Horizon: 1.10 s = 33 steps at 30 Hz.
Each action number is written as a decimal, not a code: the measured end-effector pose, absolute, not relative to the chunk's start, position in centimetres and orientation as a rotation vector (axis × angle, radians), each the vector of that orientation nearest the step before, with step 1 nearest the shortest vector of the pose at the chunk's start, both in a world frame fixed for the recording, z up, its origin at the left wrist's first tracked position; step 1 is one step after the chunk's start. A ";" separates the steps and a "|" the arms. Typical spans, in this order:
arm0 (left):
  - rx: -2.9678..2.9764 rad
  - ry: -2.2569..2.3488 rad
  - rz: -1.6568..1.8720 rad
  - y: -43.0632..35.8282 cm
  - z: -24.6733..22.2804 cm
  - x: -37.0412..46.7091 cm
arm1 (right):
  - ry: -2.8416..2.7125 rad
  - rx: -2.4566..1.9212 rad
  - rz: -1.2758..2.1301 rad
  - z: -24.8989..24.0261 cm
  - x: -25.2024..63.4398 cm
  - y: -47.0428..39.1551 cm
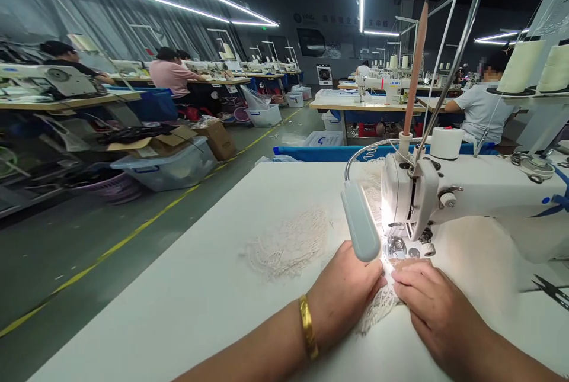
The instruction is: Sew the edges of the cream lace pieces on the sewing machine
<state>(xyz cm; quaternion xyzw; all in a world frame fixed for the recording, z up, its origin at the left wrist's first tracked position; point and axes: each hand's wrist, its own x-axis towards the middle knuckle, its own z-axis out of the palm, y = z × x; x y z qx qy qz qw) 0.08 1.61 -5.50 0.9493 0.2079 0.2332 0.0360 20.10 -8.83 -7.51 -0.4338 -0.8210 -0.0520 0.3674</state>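
Note:
A strip of cream lace [377, 311] lies on the white sewing table, running toward the presser foot [397, 247] of a white sewing machine [484, 186]. My left hand [344, 284], with a gold bracelet at the wrist, is closed on the lace's left edge, its fingertips partly hidden. Bent over the right side of the lace, my right hand [438, 308] grips its edge just in front of the foot. A small brownish flat piece [411, 263] shows beyond the right fingertips. The grey lamp head [361, 222] hangs right above my left hand and lights the needle area.
More lace [288, 246] lies left of my hands on the tabletop [186, 287]. Black thread snips [551, 290] are at the right edge. A brown pencil [416, 68] stands upright on the machine, with thread cones [522, 65] behind. Other people sit at machines farther off.

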 end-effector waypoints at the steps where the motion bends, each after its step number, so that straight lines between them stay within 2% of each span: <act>1: 2.918 0.639 0.714 1.6 -5.5 0.1 | -2.106 -1.114 -0.133 -7.5 20.1 -8.8; 14: 2.888 0.618 0.552 2.9 -5.7 0.1 | -2.107 -1.123 -0.162 -7.2 19.8 -8.8; 23: 2.917 0.582 0.545 4.0 -6.2 -0.3 | -2.112 -1.282 -0.081 -7.4 19.7 -9.2; 33: 2.930 0.545 0.548 4.0 -6.4 -0.2 | -2.100 -1.270 -0.114 -7.4 19.5 -9.2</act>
